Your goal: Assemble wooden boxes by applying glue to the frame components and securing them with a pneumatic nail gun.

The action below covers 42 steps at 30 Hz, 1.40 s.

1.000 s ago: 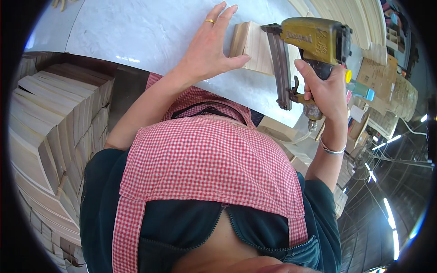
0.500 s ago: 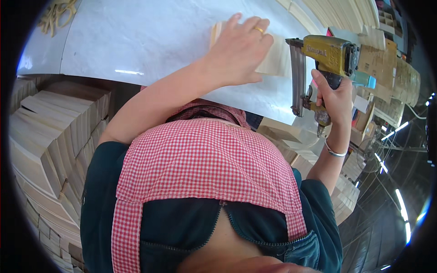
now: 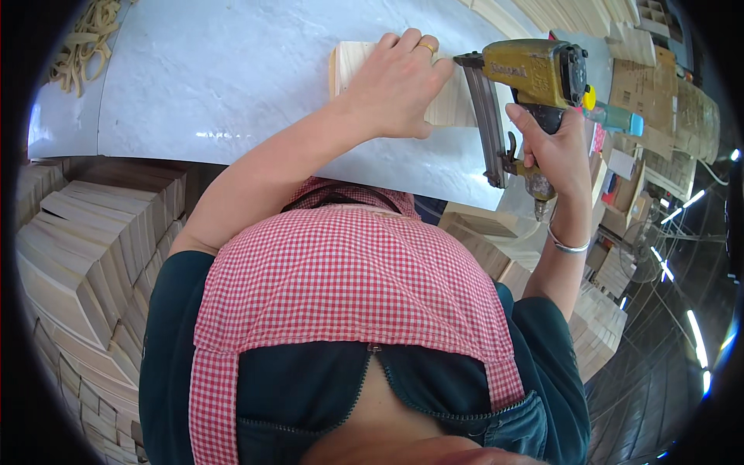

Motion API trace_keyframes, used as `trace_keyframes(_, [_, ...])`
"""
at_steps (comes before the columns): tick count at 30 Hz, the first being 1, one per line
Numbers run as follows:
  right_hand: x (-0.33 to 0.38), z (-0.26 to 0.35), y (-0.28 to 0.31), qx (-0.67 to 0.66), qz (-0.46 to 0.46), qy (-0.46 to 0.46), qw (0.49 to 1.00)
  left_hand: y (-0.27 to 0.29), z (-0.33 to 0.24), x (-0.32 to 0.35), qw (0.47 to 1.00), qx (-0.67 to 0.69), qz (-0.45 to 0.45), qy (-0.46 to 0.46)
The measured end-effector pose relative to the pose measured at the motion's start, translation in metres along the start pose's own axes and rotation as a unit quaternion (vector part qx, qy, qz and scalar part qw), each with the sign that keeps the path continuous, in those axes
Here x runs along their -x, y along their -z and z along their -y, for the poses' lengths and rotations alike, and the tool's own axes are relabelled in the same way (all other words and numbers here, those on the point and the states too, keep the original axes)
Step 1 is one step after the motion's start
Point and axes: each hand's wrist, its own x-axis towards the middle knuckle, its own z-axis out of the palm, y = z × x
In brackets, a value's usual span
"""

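Left hand [image 3: 404, 87]: fingers clasping wood piece [image 3: 353, 63] | Right hand [image 3: 555, 147]: fingers wrapped round nail gun [image 3: 527, 74] | Table [image 3: 225, 77]: marbled, under wood piece

A rectangular piece of pale wood [image 3: 353, 60] with a light grain lies flat on the table [image 3: 217, 93], set back from the near edge and toward the near right corner. Its left end shows a narrow side face in a yellower tone; much of its middle is covered from view. At its right end is a nail gun [image 3: 525, 71], held up, with a worn yellow body, dark grip and long dark magazine. The nose points left, whether touching the wood cannot be told; the magazine slants down toward the table's near right corner
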Motion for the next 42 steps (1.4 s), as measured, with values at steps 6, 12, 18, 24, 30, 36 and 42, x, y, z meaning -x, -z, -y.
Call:
trace_keyframes(6, [0.001,0.003,-0.004,-0.035,0.001,-0.005,0.999,-0.006,0.003,0.001,0.998,-0.013,-0.056,-0.030])
trace_keyframes(12, [0.003,-0.001,-0.003,-0.061,-0.008,-0.014,0.998,-0.008,0.004,0.002,0.996,-0.006,-0.074,-0.042])
trace_keyframes(18, [0.019,-0.027,0.003,-0.107,-0.136,-0.023,0.985,-0.008,0.013,0.008,0.993,-0.023,-0.081,-0.081])
trace_keyframes(24, [0.040,-0.168,0.011,0.047,-0.256,0.017,0.965,0.062,0.026,0.024,0.978,0.196,-0.047,0.056])
trace_keyframes(30, [0.048,-0.276,-0.019,0.254,-0.262,-0.111,0.924,0.117,0.084,0.108,0.788,0.488,-0.033,0.373])
trace_keyframes(36, [0.035,-0.314,-0.040,0.252,-0.309,-0.104,0.911,0.085,0.086,0.159,0.829,0.318,-0.226,0.400])
trace_keyframes(42, [0.019,-0.248,-0.036,0.112,-0.357,0.036,0.927,0.093,0.078,0.197,0.837,0.305,-0.216,0.399])
